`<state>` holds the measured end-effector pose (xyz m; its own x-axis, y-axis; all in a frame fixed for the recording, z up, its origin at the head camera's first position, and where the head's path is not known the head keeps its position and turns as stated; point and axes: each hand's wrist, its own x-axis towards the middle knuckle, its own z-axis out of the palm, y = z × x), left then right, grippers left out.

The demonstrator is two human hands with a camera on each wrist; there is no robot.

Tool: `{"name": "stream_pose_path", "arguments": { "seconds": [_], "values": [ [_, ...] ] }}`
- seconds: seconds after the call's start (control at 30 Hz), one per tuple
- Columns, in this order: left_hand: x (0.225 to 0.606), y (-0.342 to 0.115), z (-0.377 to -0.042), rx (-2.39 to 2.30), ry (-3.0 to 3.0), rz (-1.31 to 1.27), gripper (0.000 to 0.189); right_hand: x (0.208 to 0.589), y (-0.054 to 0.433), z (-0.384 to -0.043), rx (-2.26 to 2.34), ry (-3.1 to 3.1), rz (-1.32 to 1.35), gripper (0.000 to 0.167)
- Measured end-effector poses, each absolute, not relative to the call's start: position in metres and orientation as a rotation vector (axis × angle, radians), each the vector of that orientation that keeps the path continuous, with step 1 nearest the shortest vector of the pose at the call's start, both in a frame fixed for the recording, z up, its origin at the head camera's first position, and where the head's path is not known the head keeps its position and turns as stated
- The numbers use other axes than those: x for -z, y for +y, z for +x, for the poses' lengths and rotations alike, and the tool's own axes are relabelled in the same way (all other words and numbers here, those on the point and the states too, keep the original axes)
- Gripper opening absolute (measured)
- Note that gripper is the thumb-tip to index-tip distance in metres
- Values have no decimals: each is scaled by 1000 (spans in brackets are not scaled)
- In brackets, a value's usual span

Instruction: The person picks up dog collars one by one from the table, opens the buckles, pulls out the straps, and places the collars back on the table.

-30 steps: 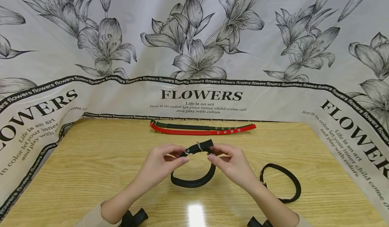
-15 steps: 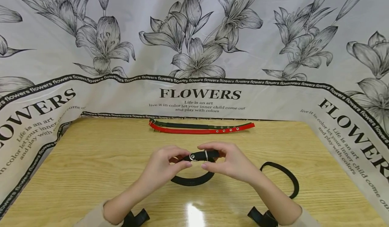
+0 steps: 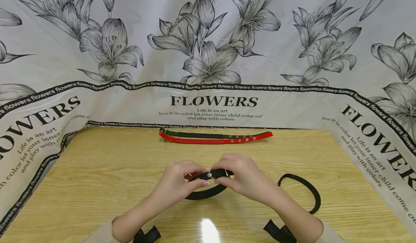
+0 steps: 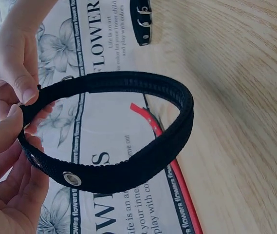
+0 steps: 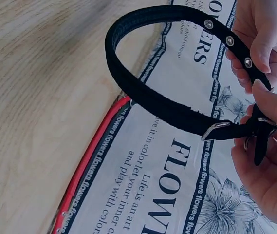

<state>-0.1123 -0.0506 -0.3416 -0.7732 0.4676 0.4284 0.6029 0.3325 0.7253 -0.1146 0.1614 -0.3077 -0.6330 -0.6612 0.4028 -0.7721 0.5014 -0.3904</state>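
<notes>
A black dog collar (image 3: 206, 193) bent into a loop is held over the table between both hands. My left hand (image 3: 177, 179) pinches its strap between thumb and fingers, beside the metal eyelets (image 5: 230, 41) seen in the right wrist view. My right hand (image 3: 243, 176) grips the buckle end, thumb on the strap. In the right wrist view the metal buckle (image 5: 267, 124) lies at the right fingers, with a short strap tip hanging below it. A metal D-ring (image 5: 216, 130) sits further along the strap. The right fingers hide part of the buckle end in the head view.
A red collar (image 3: 201, 141) and a dark green collar (image 3: 195, 134) lie along the table's back edge. Another black collar (image 3: 312, 190), buckled into a loop, rests beside my right forearm. Behind the wooden table (image 3: 107, 156) hangs a flower-print cloth (image 3: 130, 105).
Both hands have come down slightly and closer together. The right hand has turned inward over the buckle end, and the strap end that pointed up now lies nearly level.
</notes>
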Motion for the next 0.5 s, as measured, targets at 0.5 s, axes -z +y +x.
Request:
{"name": "stream_pose_path", "arguments": {
  "seconds": [0.5],
  "values": [
    [345, -57, -114, 1483, -2469, -980, 15, 312, 177, -116, -892, -2593, 1141, 23]
  ]
}}
